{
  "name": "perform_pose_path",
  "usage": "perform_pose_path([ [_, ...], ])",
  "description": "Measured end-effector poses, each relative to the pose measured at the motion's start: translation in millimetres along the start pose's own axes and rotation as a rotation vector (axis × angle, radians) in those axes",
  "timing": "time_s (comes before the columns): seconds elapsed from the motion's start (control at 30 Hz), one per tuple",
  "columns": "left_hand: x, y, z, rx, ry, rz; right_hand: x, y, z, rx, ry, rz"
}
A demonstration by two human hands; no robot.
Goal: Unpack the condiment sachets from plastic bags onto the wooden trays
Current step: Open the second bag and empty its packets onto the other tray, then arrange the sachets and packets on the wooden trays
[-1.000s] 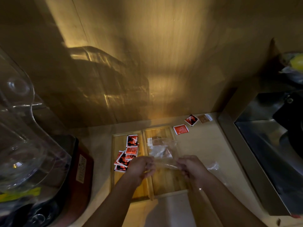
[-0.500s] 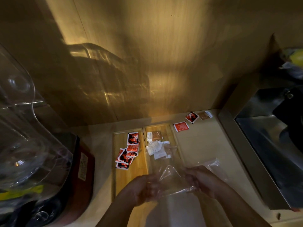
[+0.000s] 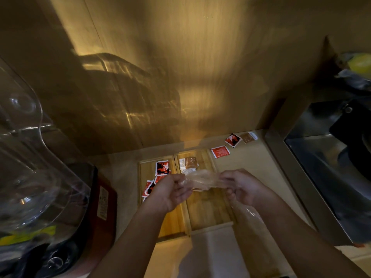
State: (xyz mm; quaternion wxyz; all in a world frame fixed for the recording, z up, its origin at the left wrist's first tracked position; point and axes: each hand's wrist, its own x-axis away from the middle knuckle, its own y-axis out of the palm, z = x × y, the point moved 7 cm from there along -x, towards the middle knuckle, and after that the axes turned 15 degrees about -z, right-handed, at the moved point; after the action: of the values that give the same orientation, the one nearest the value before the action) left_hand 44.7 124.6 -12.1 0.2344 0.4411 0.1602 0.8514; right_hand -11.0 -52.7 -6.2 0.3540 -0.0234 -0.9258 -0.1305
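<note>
Overhead, a crumpled clear plastic bag (image 3: 201,180) is stretched between the left hand (image 3: 170,192) and the right hand (image 3: 240,187), the fingers of each curled closed on one end of it, above two wooden trays (image 3: 208,209) laid side by side on a pale counter (image 3: 259,169). Red-and-black sachets (image 3: 162,167) are heaped on the left tray, partly covered by the left hand, and a brown sachet (image 3: 187,162) is seen at the far end of the right tray, its near edge masked by the bag. Three more sachets (image 3: 220,151) are scattered on the counter beyond the trays, near the wall. A second piece of clear film (image 3: 252,213) is glimpsed beside the right forearm, too faint to be made out fully. To the left, a large transparent curved cover (image 3: 26,161) and a dark red appliance (image 3: 100,205) are cut off by the frame edge. To the right, a steel sink (image 3: 313,173) with dark items inside is only partly seen, and whether anything lies inside the bag cannot be told.
</note>
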Motion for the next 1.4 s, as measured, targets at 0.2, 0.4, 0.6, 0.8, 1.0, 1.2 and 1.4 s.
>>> perform_pose_path([
  [0.2,17,17,-8,-0.091,0.026,-0.060,19,-8,-2,0.076,-0.107,-0.051],
  [0.4,13,48,-27,-0.406,0.108,-0.096,48,-48,19,0.189,-0.165,-0.013],
  [0.6,-21,85,-69,-0.367,0.093,-0.115,72,-114,41,0.180,-0.241,0.235],
  [0.8,-54,99,-124,-0.424,0.021,-0.061,77,-156,88,0.089,-0.230,0.389],
  [1.0,-79,84,-147,-0.625,0.071,0.022,58,-171,121,0.158,-0.167,0.420],
  [1.2,-81,84,-152,-0.785,0.008,0.036,46,-186,141,0.244,-0.065,0.330],
  [1.4,-76,90,-137,-0.943,-0.091,-0.028,46,-193,122,0.505,0.005,0.261],
])
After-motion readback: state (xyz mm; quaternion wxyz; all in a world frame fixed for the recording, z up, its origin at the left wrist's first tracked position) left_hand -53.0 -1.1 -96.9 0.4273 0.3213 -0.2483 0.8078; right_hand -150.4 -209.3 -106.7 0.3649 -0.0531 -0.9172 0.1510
